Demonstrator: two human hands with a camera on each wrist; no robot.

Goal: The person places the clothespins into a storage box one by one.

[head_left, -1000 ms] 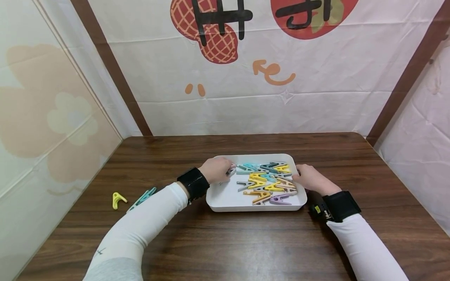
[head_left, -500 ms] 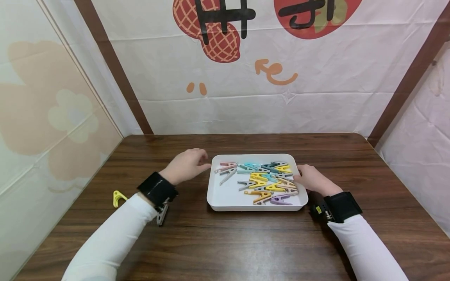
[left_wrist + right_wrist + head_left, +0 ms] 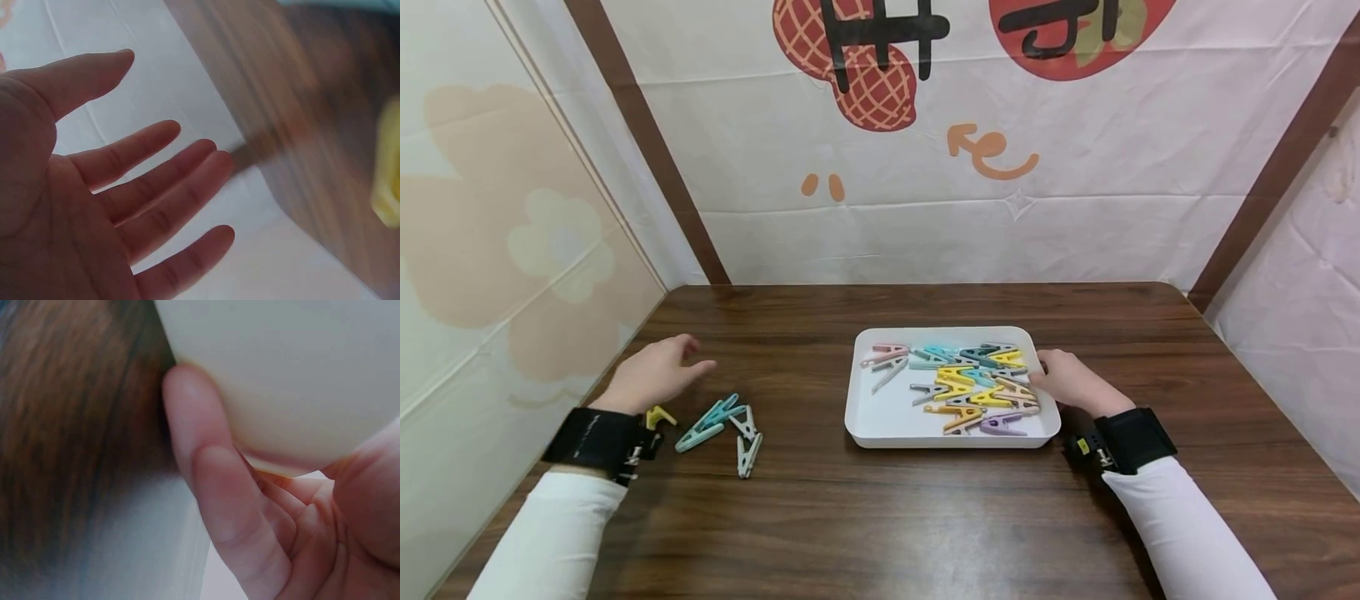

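Observation:
My left hand (image 3: pixel 651 373) is over the left side of the table, fingers spread and holding nothing, as the left wrist view shows. Just below it lies a yellow clothespin (image 3: pixel 659 416), partly covered by the wrist. Teal clothespins (image 3: pixel 703 427) and grey-white clothespins (image 3: pixel 747 457) lie to its right on the wood. My right hand (image 3: pixel 1078 385) grips the right edge of a white tray (image 3: pixel 876 423); in the right wrist view the fingers (image 3: pixel 197 406) lie against its wall. Several clothespins in yellow, teal, grey, orange and purple fill the tray's right part, with a pink clothespin (image 3: pixel 885 357) at upper left.
The brown wooden table (image 3: pixel 820 517) reaches back to a white printed cloth (image 3: pixel 880 242). Another cloth wall (image 3: pixel 520 292) borders its left side, close to my left hand. A further white cloth (image 3: pixel 1292 317) hangs at the right.
My left hand has left the tray and moved left across the table, uncovering a pink and a grey clothespin in the tray. The right hand stays at the tray's edge.

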